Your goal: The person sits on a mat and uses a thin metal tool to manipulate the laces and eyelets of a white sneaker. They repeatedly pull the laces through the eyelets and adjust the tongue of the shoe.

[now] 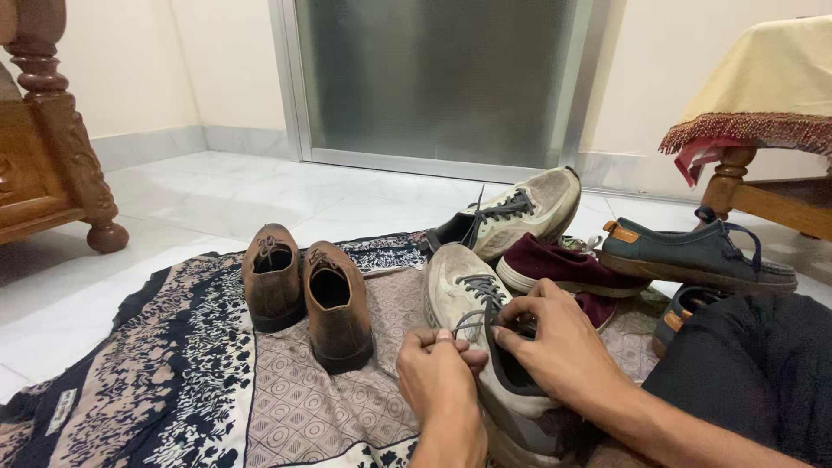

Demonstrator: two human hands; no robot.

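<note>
A worn off-white sneaker (459,290) with grey laces lies on a patterned cloth (217,381) in front of me. My left hand (440,373) pinches a grey lace end at the shoe's near side. My right hand (555,342) grips the laces over the shoe's opening. The matching off-white sneaker (520,212) lies tilted just behind it.
A pair of brown leather shoes (303,295) stands to the left on the cloth. Maroon shoes (563,264) and dark blue shoes (693,251) lie to the right. A carved wooden bed leg (74,139) is at far left, a cloth-covered table (763,87) at right, a frosted door (433,78) ahead.
</note>
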